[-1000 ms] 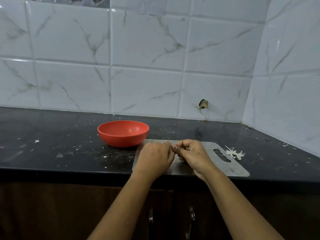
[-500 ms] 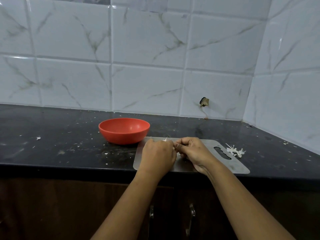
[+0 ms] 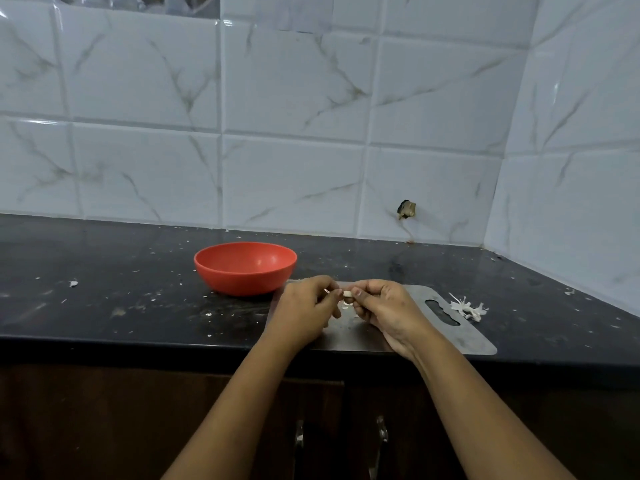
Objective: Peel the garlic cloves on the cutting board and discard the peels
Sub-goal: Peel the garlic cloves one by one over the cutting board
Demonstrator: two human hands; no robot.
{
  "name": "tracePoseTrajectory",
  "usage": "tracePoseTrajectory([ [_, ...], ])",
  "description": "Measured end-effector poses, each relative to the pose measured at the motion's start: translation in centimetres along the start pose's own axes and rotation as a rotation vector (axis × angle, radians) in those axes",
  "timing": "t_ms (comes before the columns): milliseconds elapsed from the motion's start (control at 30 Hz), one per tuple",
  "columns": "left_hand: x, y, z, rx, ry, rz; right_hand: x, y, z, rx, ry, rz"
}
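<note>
White garlic clove [image 3: 347, 293] in right hand [image 3: 384, 308]

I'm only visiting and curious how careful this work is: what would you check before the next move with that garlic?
1. Garlic clove secure in the right hand grip: ok, pinched at the fingertips.
2. Left hand has the skin: ok, it pinches a pale peel sliver.
3. Clove fully bare: cannot tell, too small.
4. Both hands above the cutting board: ok.
5. Loose peels discarded: not ok, a peel pile lies on the counter beside the board's handle end.
6. Red bowl close by: ok, just left of the board.
</note>
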State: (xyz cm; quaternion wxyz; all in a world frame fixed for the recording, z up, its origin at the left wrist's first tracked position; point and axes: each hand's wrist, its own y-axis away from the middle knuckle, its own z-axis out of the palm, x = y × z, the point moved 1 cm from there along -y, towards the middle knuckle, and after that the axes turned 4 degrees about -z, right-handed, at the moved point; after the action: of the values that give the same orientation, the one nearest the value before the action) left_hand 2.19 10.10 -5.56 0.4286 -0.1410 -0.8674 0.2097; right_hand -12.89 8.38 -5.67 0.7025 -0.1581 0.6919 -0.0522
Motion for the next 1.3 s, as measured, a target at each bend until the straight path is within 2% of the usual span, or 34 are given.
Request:
tracePoseTrajectory([
  [167, 0.1, 0.0, -0.5, 0.005, 0.127, -0.067, 0.2, 0.1, -0.1, -0.005, 0.026, -0.018],
  [267, -0.1, 0.0, -0.5, 0.035, 0.125, -0.123, 0.1, 0.1, 0.0, -0.004, 0.006, -0.025],
  [400, -0.9, -0.3, -0.6, 0.215, -0.014, -0.282, 0.0, 0.3, 0.1, 0.024, -0.032, -0.029],
  [467, -1.0, -0.2, -0.4, 0.215, -0.080, -0.305, 0.0, 0.2, 0.1, 0.031, -0.025, -0.033],
  [633, -0.6, 0.0, 0.4, 0.161, -0.314, -0.226, 0.3, 0.0, 0.1, 0.056, -0.007, -0.038],
  [833, -0.7, -0.4, 0.6, 0.016, -0.075, -0.104, 0.2, 0.2, 0.0, 0.042, 0.018, -0.039],
  [933, -0.5, -0.5, 0.5, 0.039, 0.040, -0.078, 0.0, 0.4, 0.1, 0.037, 0.040, -0.051],
  [1167, -0.5, -0.1, -0.1, 0.174, 0.160, -0.082, -0.4, 0.8, 0.4, -0.032, 0.076, -0.077],
  [1300, -0.3, 0.1, -0.4, 0.193, 0.216, -0.086, -0.4, 0.9, 0.5, -0.049, 0.102, -0.077],
])
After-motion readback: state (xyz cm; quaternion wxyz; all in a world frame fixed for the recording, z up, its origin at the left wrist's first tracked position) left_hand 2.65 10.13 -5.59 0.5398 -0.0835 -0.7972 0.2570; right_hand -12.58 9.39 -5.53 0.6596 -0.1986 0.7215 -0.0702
